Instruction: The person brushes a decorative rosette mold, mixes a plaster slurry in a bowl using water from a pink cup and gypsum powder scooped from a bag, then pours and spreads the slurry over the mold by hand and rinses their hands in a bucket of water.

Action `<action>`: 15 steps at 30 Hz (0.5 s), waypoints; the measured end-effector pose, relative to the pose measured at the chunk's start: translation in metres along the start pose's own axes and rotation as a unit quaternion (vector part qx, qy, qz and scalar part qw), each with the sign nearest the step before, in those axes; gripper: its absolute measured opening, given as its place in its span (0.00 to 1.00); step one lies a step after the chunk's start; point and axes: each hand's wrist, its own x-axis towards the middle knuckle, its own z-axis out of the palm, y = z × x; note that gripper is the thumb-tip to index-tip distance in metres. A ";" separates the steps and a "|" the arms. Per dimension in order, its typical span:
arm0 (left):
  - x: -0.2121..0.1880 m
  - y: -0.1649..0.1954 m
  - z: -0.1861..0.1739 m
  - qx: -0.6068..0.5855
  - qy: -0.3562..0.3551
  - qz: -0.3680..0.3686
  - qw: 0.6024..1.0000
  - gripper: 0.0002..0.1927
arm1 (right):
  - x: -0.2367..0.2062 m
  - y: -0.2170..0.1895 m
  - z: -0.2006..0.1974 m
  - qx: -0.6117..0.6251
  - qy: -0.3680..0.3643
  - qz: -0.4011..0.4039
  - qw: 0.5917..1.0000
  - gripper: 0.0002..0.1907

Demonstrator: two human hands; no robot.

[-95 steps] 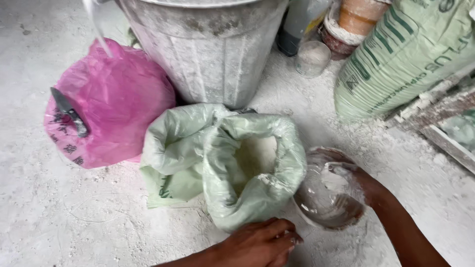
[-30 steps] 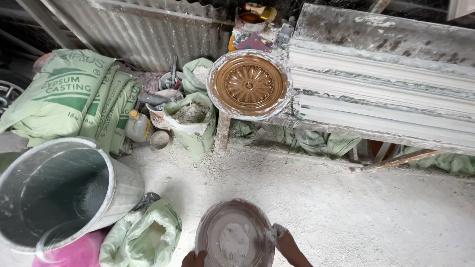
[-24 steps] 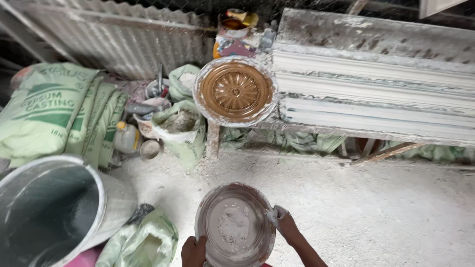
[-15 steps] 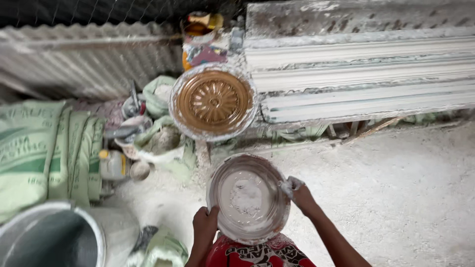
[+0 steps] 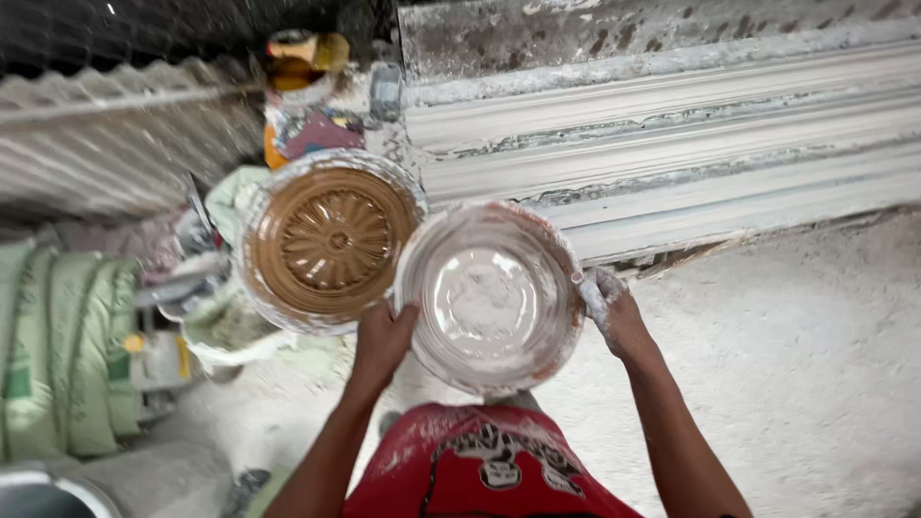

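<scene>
Both hands clamp the round, plaster-caked basin (image 5: pixel 489 295) by its rim: the left hand (image 5: pixel 382 338) on the side toward the brown, flower-patterned round mould (image 5: pixel 328 240), the plaster-smeared right hand (image 5: pixel 614 312) opposite. The basin, held above the dusty floor (image 5: pixel 796 364), nearly touches the mould's rim; a knock could tip whatever wet mix it holds, though the blur hides how full it is. Beyond it lie long white moulded cornices (image 5: pixel 672 125); open room lies right of the basin.
</scene>
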 end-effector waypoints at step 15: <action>0.139 0.069 0.132 0.121 0.077 0.002 0.990 0.21 | 0.195 -0.010 -0.094 0.012 -0.066 0.051 0.996 0.17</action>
